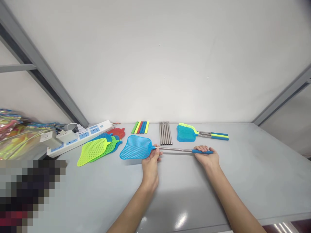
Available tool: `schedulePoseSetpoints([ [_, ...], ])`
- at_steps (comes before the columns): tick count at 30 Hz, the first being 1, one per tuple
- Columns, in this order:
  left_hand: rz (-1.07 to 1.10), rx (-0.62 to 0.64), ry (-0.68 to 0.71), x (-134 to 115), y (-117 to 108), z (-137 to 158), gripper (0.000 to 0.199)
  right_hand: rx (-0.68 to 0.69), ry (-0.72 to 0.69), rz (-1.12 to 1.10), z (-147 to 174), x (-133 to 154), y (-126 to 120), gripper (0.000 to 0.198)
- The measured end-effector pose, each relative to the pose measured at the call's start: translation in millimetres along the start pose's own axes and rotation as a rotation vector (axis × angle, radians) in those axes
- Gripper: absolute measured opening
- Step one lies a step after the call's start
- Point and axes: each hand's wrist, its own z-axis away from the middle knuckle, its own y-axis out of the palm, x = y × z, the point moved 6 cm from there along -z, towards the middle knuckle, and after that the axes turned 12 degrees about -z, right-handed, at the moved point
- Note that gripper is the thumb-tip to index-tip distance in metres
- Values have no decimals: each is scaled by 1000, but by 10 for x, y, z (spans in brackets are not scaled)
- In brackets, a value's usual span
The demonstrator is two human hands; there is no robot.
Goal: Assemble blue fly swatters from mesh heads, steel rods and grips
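A blue fly swatter [136,147] with a long metal rod is held level above the table. My left hand [151,165] pinches it where the rod meets the perforated head. Around its blue grip, at the other end, my right hand [207,156] is closed. Behind my left hand lies a row of metal tubes [165,133]. Beyond the swatter's head are several coloured handle sleeves [140,127] in green, yellow, red and blue. Loose swatter heads [94,151] lie stacked at the left. Some swatters [187,132] with short rods lie together behind my right hand.
A white power strip [82,137] with plugged-in adapters runs along the table's back left. Plastic-wrapped colourful items [14,132] sit at the far left, above a pixelated area. A pale wall [160,64] and grey metal posts bound the grey table [97,191].
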Motion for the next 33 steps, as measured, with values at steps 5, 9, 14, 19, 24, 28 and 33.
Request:
schedulePoseSetpoints([
  [5,-6,6,-1,-19,3,9,36,67,-18,84,0,9,26,18],
  [9,-18,27,3,-20,18,3,36,67,-14,77,-1,8,21,17],
  [14,-11,17,-1,-6,22,-11,35,3,2,5,3,-3,7,16],
  [19,-3,-14,-4,8,8,-21,33,-8,0,9,5,-3,15,16],
  [24,14,-35,-7,18,-8,-26,34,10,-7,38,-2,4,15,17],
  [28,8,-32,7,21,-15,-31,33,39,-27,58,-14,16,18,19],
  [33,-3,-37,8,26,-21,-30,33,77,-45,101,-27,27,31,21],
])
